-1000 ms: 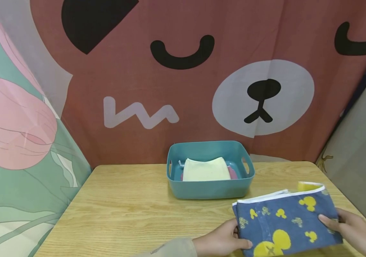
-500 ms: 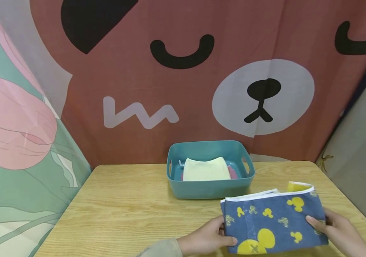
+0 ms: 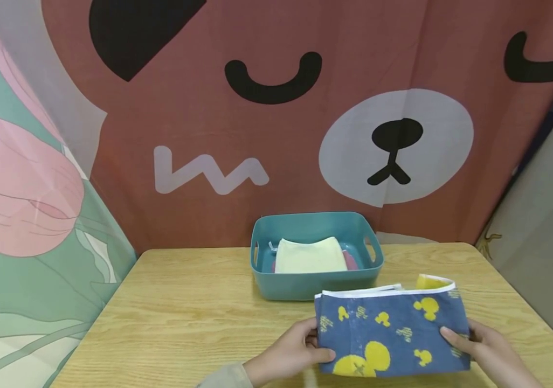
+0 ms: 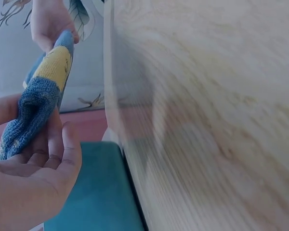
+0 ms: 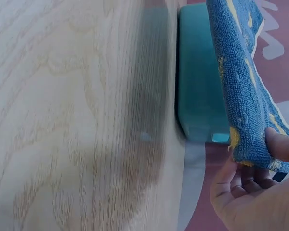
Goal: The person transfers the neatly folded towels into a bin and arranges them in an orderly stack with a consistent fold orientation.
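Note:
A folded blue towel (image 3: 393,334) with yellow mouse-head shapes and a white hem is held up above the table, in front of the teal basket. My left hand (image 3: 296,350) grips its left edge, thumb on the near face. At the right edge, my right hand (image 3: 492,347) pinches it the same way. Seen from the left wrist, the towel (image 4: 41,91) runs in a thick fold from one hand to the other. In the right wrist view its lower edge hangs clear of the wood, with thumb and fingers of my right hand (image 5: 260,187) around the corner.
The teal basket (image 3: 320,286) stands at the table's back edge, with a cream folded cloth (image 3: 310,256) and something pink (image 3: 350,261) inside. Behind it hangs a brown curtain (image 3: 199,215) with a bear face. The wooden table (image 3: 184,312) reaches left and right.
Both hands have carried the towel leftward and slightly up, from the table's right side to in front of the basket. It now hangs more level. The basket has stayed in place.

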`<state>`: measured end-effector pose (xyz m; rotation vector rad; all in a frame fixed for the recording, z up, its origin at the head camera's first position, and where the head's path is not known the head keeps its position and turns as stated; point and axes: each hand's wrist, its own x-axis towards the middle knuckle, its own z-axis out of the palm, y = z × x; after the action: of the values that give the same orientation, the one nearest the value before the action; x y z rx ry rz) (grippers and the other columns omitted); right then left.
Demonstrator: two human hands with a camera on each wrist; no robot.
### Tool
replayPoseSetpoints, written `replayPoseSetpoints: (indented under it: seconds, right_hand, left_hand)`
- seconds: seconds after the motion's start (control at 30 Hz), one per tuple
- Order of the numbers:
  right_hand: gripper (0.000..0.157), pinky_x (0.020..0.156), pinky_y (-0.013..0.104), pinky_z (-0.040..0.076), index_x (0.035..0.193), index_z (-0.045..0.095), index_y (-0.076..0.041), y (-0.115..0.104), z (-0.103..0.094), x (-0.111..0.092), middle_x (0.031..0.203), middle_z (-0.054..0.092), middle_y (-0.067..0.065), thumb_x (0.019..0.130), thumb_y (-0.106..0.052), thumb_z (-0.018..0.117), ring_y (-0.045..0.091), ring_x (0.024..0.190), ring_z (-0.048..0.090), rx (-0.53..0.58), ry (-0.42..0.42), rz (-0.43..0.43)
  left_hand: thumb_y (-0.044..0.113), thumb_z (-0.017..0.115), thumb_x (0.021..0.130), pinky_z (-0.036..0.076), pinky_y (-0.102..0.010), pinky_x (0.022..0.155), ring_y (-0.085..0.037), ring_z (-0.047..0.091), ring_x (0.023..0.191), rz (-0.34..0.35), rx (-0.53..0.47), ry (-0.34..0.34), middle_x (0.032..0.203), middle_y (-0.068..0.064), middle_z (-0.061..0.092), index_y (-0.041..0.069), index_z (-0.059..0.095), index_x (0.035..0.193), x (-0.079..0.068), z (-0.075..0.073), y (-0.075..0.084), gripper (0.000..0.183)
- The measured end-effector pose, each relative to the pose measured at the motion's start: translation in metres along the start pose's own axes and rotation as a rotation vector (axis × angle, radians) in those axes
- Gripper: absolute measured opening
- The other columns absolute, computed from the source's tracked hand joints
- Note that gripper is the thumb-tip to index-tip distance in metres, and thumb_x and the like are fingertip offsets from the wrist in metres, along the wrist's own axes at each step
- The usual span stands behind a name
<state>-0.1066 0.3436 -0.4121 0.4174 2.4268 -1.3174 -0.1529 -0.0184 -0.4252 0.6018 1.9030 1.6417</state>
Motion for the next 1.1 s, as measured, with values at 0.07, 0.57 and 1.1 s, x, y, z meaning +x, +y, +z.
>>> replayPoseSetpoints:
  seconds: [0.07, 0.57, 1.1]
  right_hand:
    - [0.093, 0.088, 0.056, 0.049, 0.141, 0.027, 0.023, -0.003, 0.003, -0.001, 0.118, 0.062, 0.026, 0.099, -0.057, 0.050, 0.043, 0.108, 0.059, 0.006, 0.006, -0.007]
    - [0.084, 0.090, 0.052, 0.049, 0.147, 0.024, 0.016, -0.034, 0.014, -0.010, 0.120, 0.064, 0.015, 0.101, -0.049, 0.051, 0.028, 0.106, 0.063, 0.117, -0.009, -0.065]
    - [0.080, 0.091, 0.048, 0.048, 0.150, 0.025, 0.010, -0.061, 0.012, -0.019, 0.122, 0.062, 0.010, 0.101, -0.047, 0.054, 0.018, 0.104, 0.060, 0.088, 0.054, -0.142]
  left_hand:
    - [0.005, 0.068, 0.092, 0.052, -0.024, 0.075, -0.012, 0.064, 0.086, 0.019, -0.007, 0.005, 0.103, 0.001, 0.068, 0.008, 0.060, 0.131, -0.003, -0.002, 0.000, 0.040]
    - [0.016, 0.066, 0.096, 0.048, -0.026, 0.077, -0.012, 0.060, 0.090, 0.018, 0.118, 0.098, 0.104, 0.005, 0.066, 0.011, 0.059, 0.132, -0.022, -0.018, 0.008, 0.037]
    - [0.022, 0.062, 0.099, 0.047, -0.026, 0.077, -0.016, 0.057, 0.091, 0.094, 0.144, 0.254, 0.102, -0.001, 0.064, 0.005, 0.061, 0.124, -0.033, -0.024, 0.024, 0.030]
